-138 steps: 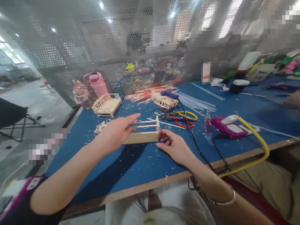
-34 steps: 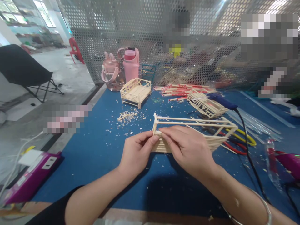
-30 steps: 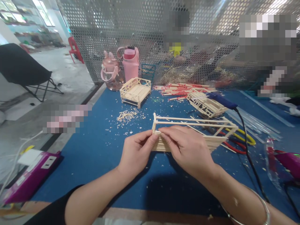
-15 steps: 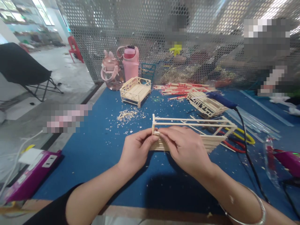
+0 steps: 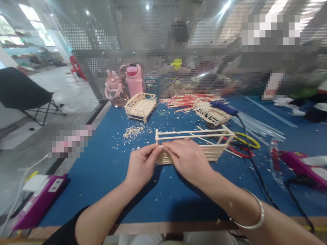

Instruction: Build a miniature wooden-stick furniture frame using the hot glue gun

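A small model frame of thin wooden sticks [image 5: 213,153] stands on the blue table, with a slatted side facing me and two long rails above it. My left hand [image 5: 140,166] is closed on its left end, thumb and forefinger pinching by the corner post. Close beside it my right hand [image 5: 187,156] has its fingertips pressed together at the same corner, below the rails. Whether a separate small stick lies between those fingertips is hidden. The right hand covers part of the slatted side.
Two stick models, one like a little bed [image 5: 141,105] and another [image 5: 211,114] under a blue-handled tool [image 5: 224,108], stand farther back. Near them lie red-wrapped sticks [image 5: 186,101], wood scraps [image 5: 134,131] and pliers [image 5: 246,139]. A purple glue gun [image 5: 298,165] lies right, a purple power strip [image 5: 42,200] left.
The camera view has swung slightly, so the whole scene sits farther left. The frame's right end looks turned a little. Both hands keep their pinch at its left corner.
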The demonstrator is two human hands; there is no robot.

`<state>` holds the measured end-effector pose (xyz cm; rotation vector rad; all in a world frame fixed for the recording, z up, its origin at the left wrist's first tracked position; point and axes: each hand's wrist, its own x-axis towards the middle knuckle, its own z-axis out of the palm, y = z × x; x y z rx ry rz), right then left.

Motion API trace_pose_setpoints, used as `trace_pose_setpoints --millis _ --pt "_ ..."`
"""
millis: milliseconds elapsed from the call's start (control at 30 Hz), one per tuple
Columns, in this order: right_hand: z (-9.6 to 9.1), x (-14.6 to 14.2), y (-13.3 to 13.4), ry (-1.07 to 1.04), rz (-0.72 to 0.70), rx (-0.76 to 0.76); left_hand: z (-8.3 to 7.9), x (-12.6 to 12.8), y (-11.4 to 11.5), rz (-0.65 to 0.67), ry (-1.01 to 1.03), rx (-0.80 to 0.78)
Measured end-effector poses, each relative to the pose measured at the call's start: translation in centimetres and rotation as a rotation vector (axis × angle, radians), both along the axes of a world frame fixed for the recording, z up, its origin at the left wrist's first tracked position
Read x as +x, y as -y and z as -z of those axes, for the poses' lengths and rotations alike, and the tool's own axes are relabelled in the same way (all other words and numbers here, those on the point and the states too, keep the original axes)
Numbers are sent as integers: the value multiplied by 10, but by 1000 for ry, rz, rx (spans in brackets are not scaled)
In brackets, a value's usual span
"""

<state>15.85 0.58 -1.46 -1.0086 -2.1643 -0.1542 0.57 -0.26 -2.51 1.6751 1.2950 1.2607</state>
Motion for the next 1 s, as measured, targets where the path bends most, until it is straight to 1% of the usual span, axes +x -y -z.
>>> trace_pose_setpoints --millis 100,167,233,267,300,333,367,400,433,467,500,533,600,700,767,900,967,1000 --pt "-11 -2 13 -12 7 82 -2 -2 -5 -45 45 -34" --pt "-20 2 30 -75 -14 140 -7 -5 -10 -75 137 -108" --pt "-22 13 50 -193 -45 153 -13 -9 -13 -56 242 -266" --pt "-20 21 58 -268 -38 150 -18 -10 -13 -38 283 -359" --pt "-16 31 65 -355 1 147 -22 -11 -12 -22 310 -449" --pt "-10 42 70 -450 71 131 -26 -12 -9 -17 319 -526" --pt "-3 53 73 -555 162 90 -30 -12 -6 -20 312 -587" --pt "5 64 73 -678 257 18 -33 -11 -3 -30 299 -631" --pt "12 74 72 -810 326 -107 -35 -10 1 -39 282 -665" --pt "18 82 71 -933 360 -260 -36 -9 5 -44 268 -688" --pt "22 89 69 -1037 362 -416 -36 -8 9 -47 262 -700" --pt "25 93 68 -1108 338 -556 -35 -8 13 -50 264 -696" --pt "26 97 67 -1166 235 -744 -31 -9 20 -81 287 -652" --pt "20 96 70 -1164 81 -845 -21 -12 32 -204 343 -525" --pt "18 93 72 -1150 46 -846 -15 -13 40 -299 387 -433" --pt "19 87 71 -1186 92 -748 -8 -6 51 -410 427 -286" --pt "21 85 69 -1205 111 -703 -6 -2 54 -470 374 -240" --pt "22 84 68 -1206 124 -684 -5 -1 55 -520 303 -218"
